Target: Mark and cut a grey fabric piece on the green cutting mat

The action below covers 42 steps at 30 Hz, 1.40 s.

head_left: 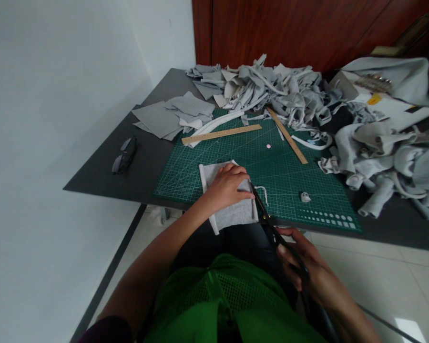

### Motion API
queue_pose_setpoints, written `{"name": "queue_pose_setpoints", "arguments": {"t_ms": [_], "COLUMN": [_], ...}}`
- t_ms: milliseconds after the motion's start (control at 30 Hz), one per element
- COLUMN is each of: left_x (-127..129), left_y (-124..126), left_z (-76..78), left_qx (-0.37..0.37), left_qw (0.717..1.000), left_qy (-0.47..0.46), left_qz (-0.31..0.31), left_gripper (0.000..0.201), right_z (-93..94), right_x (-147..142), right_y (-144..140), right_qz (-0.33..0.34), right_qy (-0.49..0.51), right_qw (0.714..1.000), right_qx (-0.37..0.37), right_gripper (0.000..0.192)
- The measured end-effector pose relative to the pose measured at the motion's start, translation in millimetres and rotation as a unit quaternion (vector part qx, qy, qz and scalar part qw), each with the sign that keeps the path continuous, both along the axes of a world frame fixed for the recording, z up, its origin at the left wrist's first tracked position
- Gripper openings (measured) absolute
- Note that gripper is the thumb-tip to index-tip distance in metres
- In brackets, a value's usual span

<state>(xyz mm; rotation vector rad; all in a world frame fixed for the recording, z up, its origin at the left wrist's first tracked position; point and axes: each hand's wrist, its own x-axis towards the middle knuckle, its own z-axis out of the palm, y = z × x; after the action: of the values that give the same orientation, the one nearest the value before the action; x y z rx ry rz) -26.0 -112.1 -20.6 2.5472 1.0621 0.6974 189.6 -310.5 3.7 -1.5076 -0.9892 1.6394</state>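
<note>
A squarish piece of grey fabric [236, 215] with rolled, lighter side edges lies at the front of the green cutting mat [214, 178], its lower part over the table edge. My left hand [228, 186] is on top of it, fingers curled and gripping it near its right edge. In my right hand [307, 264] are black-handled scissors [265, 213], my fingers in the handles. Their blades lie along the fabric's right edge, with the tip close to my left fingertips. A thin white strip [263, 193] lies just right of the blades.
Two wooden rulers [221, 134] and a small fabric roll [305, 196] are on the mat. Flat grey fabric pieces [160, 119], glasses [124, 155] and a heap of scraps [271, 88] surround it. More rolled fabric [379, 162] and a white box [396, 112] stand right.
</note>
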Motion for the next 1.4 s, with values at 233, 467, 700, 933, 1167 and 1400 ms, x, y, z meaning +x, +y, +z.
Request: {"name": "queue_pose_setpoints", "arguments": {"t_ms": [233,467,700,933,1167,1400], "left_x": [-0.8,-0.5,-0.5,-0.4,0.2,0.3], "left_y": [0.4,1.1,1.5,1.4,1.0,1.9], "left_z": [-0.7,-1.2,-1.5,-2.1,0.4,-1.2], "left_qx": [-0.006,-0.014,-0.011,-0.01,-0.012,-0.017], "left_qw": [1.0,1.0,1.0,1.0,1.0,1.0], "left_qy": [-0.007,0.0,0.004,0.009,0.011,0.017], "left_qz": [-0.002,0.001,0.002,0.001,0.01,0.007], "left_gripper": [0.04,0.042,0.047,0.048,0.055,0.055], "right_z": [0.2,3.5,4.6,4.1,3.2,2.2], "right_x": [-2.7,-4.0,-3.5,-2.5,-3.2,-2.1], "right_y": [-1.7,-1.1,1.1,1.1,1.4,-0.3], "right_qz": [-0.01,-0.002,-0.003,-0.009,-0.012,-0.021], "right_qy": [-0.004,0.0,0.013,0.014,0.016,0.025], "right_qw": [1.0,1.0,1.0,1.0,1.0,0.999], "right_qx": [-0.003,-0.011,-0.018,-0.02,-0.019,-0.022], "right_gripper": [0.054,0.058,0.061,0.064,0.062,0.062]}}
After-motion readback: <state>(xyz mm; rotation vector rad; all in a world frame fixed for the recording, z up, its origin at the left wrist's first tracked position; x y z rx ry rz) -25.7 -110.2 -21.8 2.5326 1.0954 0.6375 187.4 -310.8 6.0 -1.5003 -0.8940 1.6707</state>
